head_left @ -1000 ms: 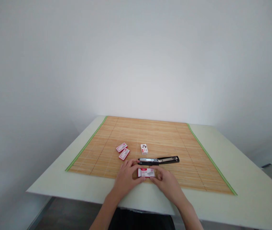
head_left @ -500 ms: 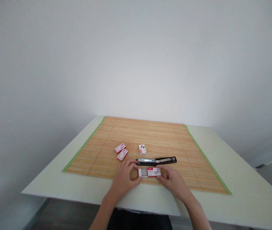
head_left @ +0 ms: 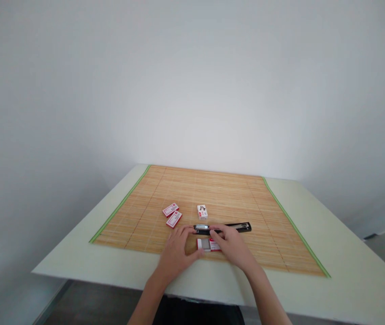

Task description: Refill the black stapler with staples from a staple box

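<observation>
A black stapler [head_left: 244, 227] lies opened out on the mat, its metal channel facing up. My right hand [head_left: 233, 246] reaches over it, with thumb and index finger closed at the middle of the channel. In front of the stapler is a red and white staple box [head_left: 206, 244], its tray partly slid out on the left; my right hand covers its right end. My left hand [head_left: 178, 250] rests left of the box with thumb and fingers apart. Its index fingertip is at the stapler's left end, and its thumb is near the box's front edge.
Two flat red and white boxes [head_left: 173, 219] lie overlapping on the left part of the mat. A small white box [head_left: 202, 212] sits behind the stapler. The green-edged bamboo mat [head_left: 219, 189] covers much of the white table [head_left: 87, 266], against a pale wall.
My right hand has left the right end of the staple box and moved up and left to the middle of the stapler. My left hand has hardly moved.
</observation>
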A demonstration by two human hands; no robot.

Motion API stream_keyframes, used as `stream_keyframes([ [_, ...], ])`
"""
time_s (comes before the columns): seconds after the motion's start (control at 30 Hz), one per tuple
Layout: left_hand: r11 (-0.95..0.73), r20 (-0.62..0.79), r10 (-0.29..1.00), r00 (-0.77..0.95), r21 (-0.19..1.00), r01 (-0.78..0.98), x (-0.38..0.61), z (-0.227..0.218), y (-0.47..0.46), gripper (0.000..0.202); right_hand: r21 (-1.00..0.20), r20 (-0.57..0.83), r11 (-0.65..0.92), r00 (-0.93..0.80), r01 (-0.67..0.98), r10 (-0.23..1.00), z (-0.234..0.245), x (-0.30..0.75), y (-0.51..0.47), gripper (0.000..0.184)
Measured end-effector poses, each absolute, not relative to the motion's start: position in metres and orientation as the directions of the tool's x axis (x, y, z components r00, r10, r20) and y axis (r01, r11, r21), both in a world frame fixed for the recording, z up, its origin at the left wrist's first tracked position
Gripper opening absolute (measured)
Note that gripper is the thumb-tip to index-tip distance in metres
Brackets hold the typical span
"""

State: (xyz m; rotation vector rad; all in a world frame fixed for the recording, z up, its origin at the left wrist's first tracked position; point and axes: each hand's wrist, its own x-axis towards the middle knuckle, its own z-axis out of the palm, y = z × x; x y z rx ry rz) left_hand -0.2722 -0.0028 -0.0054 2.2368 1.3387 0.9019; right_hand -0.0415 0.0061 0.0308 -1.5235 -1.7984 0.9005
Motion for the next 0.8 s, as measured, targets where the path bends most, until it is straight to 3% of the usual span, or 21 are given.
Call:
stream_keyframes([
  [0.17,-0.479,0.327,0.877,0.351,0.576,0.662,-0.27,-0.005,-0.004,0.047,-0.862,-0.017,0.065,-0.159,0.502,0.987,0.026,-0.059,0.01,0.044],
  [0.37,-0.49,0.342,0.872,0.351,0.578,0.653,-0.268,-0.004,-0.005,0.064,-0.957,-0.105,-0.086,-0.055,0.277,0.993,0.013,-0.072,0.022,0.049],
  [0.47,-0.492,0.338,0.87,0.358,0.578,0.65,-0.269,-0.005,-0.005,0.066,-0.902,-0.037,-0.041,0.018,0.43,0.999,0.016,-0.081,0.029,0.038],
  [0.57,-0.488,0.33,0.873,0.359,0.58,0.653,-0.27,-0.006,-0.004,0.065,-0.762,0.059,0.001,0.068,0.648,0.996,0.028,-0.084,0.029,0.029],
  [0.8,-0.478,0.33,0.878,0.346,0.582,0.657,-0.269,-0.006,-0.004,0.064,-0.596,0.12,0.009,0.078,0.803,0.99,0.044,-0.068,0.015,0.046],
])
